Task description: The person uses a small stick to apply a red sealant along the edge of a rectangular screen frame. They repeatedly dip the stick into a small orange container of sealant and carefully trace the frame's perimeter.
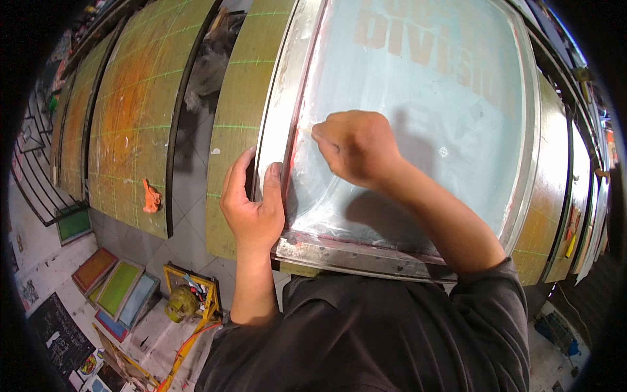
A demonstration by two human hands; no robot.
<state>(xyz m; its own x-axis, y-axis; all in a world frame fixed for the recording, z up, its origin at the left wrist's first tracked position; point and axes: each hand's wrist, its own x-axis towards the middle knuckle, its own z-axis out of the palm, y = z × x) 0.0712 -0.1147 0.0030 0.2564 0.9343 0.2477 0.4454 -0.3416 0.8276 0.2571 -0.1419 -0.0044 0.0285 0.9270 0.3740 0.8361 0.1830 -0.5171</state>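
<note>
A large screen-printing frame with metal sides lies before me, its pale blue mesh bearing faint block lettering. My left hand grips the frame's left rail, thumb on top and fingers at its outer side. Over the mesh near that rail is my right hand, closed with fingertips pinched together; a small pale tip shows at the fingers, but what it belongs to is hidden. Reddish residue and whitish smears run along the mesh's left edge and near corner. Shadows of my right hand and arm fall on the mesh.
Wooden printing boards with green lines stand to the left, one bearing a crumpled orange scrap. Another board lies to the right. Small coloured screens, a yellow metal frame and a gas cylinder are at the lower left.
</note>
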